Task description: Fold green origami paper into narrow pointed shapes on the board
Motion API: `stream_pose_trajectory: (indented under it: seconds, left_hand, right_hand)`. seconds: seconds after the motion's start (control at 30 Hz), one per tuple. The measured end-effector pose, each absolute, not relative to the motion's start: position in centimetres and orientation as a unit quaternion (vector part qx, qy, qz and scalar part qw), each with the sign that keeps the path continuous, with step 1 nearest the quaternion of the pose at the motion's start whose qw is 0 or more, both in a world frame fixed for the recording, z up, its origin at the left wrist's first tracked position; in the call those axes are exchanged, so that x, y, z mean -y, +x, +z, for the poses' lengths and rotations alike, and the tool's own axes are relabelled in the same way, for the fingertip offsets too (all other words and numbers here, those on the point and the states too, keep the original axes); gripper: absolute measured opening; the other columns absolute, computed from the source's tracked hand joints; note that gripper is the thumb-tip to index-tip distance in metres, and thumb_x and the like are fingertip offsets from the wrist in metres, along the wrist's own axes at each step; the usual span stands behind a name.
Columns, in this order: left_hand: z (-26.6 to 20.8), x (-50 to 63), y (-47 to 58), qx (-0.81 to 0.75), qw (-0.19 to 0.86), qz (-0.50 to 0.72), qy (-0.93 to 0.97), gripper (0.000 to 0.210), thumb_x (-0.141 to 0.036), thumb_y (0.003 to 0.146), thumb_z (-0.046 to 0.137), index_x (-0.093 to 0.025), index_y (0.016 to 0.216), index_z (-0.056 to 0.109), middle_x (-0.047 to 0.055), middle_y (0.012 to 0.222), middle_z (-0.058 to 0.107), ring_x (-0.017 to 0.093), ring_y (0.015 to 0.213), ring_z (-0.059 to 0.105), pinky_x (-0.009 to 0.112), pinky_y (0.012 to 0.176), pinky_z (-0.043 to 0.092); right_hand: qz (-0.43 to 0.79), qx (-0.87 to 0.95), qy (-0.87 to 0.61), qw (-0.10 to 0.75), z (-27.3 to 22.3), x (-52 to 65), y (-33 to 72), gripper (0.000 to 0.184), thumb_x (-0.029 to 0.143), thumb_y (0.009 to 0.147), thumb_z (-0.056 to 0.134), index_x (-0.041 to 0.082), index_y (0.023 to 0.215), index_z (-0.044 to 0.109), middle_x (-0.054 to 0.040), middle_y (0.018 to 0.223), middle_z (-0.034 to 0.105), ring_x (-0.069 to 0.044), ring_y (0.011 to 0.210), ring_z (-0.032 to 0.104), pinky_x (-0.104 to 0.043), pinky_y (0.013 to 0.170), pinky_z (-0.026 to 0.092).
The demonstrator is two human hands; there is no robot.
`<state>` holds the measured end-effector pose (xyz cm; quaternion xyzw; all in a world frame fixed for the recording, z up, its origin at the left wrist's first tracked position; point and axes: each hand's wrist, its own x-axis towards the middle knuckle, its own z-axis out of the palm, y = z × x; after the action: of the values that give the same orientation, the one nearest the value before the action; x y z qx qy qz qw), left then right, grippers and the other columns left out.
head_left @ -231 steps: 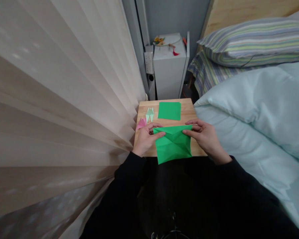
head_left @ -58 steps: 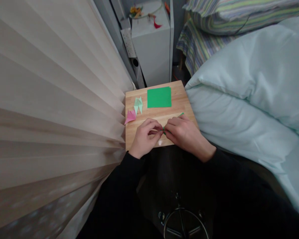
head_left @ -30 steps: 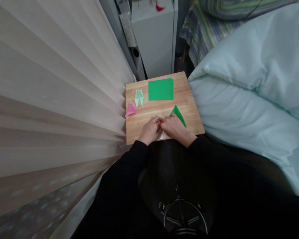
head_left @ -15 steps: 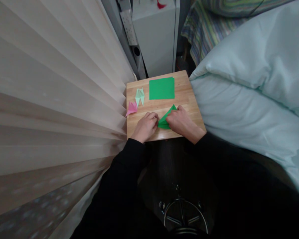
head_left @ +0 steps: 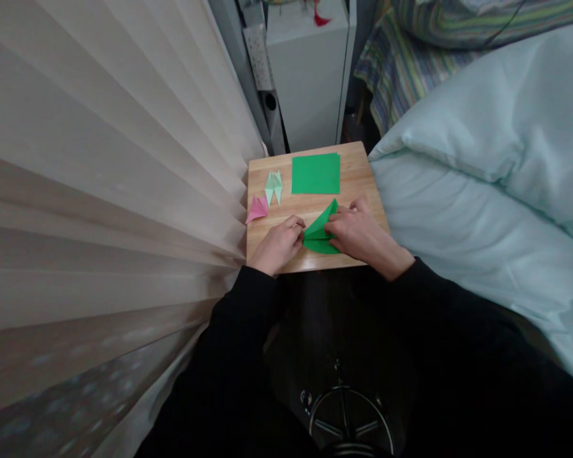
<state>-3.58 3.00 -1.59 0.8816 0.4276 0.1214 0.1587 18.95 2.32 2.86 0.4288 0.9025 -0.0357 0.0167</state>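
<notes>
The green paper (head_left: 321,244) is on the table (head_left: 363,178), near the front edge. The left hand (head_left: 279,243) pinches its left tip. The right hand (head_left: 363,235) has bent fingers on its right part; I can't tell if they grip. Green sheets (head_left: 316,173) lie behind. A pink fold (head_left: 257,208) sits at the left.

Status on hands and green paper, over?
Left hand at left tip of folded green paper. Right hand on its right side, hiding part. Green sheets beyond, apart.
</notes>
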Motion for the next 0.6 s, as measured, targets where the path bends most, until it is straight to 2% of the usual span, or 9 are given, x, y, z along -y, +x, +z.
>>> stream_pose_trajectory:
  seconds: [0.13,0.33,0.6]
  left_hand:
    - [-1.2,-2.8,-3.2,-0.411,0.170,0.126,0.887,0.014,-0.005,0.086,0.058,-0.016,0.084,0.067,0.012,0.116,0.069,0.021,0.101,0.070,0.035,0.089,0.059]
    - [-0.6,-2.6,-3.1,-0.406,0.194,0.147,0.881,0.014,-0.005,0.086,0.058,-0.015,0.081,0.065,0.013,0.116,0.069,0.021,0.098,0.070,0.036,0.087,0.059]
    - [-0.5,-2.2,-2.2,-0.404,0.213,0.176,0.872,0.014,-0.004,0.084,0.061,-0.016,0.078,0.064,0.012,0.115,0.070,0.022,0.098,0.071,0.037,0.087,0.059]
  right_hand:
    - [-0.036,-0.904,0.424,0.039,2.1,-2.1,18.2,0.019,0.013,0.094,0.057,0.016,0.088,0.075,-0.0130,0.094,0.077,-0.029,0.096,0.065,-0.042,0.086,0.028]
    - [-0.038,-0.902,0.428,0.043,1.4,-2.0,17.6,0.026,0.012,0.094,0.052,0.015,0.084,0.075,-0.0133,0.089,0.078,-0.025,0.081,0.065,-0.041,0.083,0.029]
    - [-0.067,-0.900,0.430,0.015,1.9,-1.7,17.2,0.019,0.019,0.095,0.058,0.015,0.089,0.075,-0.0140,0.093,0.079,-0.026,0.084,0.069,-0.040,0.082,0.030]
